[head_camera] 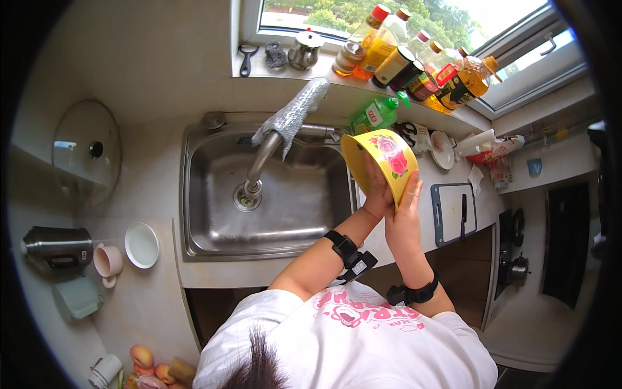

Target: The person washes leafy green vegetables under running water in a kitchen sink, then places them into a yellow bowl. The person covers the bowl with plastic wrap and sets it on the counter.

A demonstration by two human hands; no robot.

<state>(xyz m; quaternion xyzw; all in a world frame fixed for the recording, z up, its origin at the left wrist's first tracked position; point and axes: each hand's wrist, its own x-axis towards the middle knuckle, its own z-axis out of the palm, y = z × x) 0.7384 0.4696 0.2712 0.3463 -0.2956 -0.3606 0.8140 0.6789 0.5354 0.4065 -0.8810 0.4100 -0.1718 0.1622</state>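
Note:
A yellow bowl (406,163) with printed pink and red roses is tipped on its side, its mouth facing the sink. My left hand (376,192) reaches into the mouth, fingers against the inner wall and partly shaded by it. On the outside, my right hand (406,214) grips the wall near the rim. Both hands are above the counter just right of the stainless steel sink (291,194). The faucet (265,158), its spout partly wrapped in silvery material, stands over the basin. Green scraps lie in the drain strainer (248,197). Behind the bowl is a green pump bottle (374,116).
Several bottles (393,65) crowd the windowsill beside a steel pot (305,50). Right of the bowl, a knife (464,214) lies on a cutting board (447,209). A kettle (58,245), a pink mug (108,260) and a white bowl (142,245) stand left. A glass lid (87,160) leans there.

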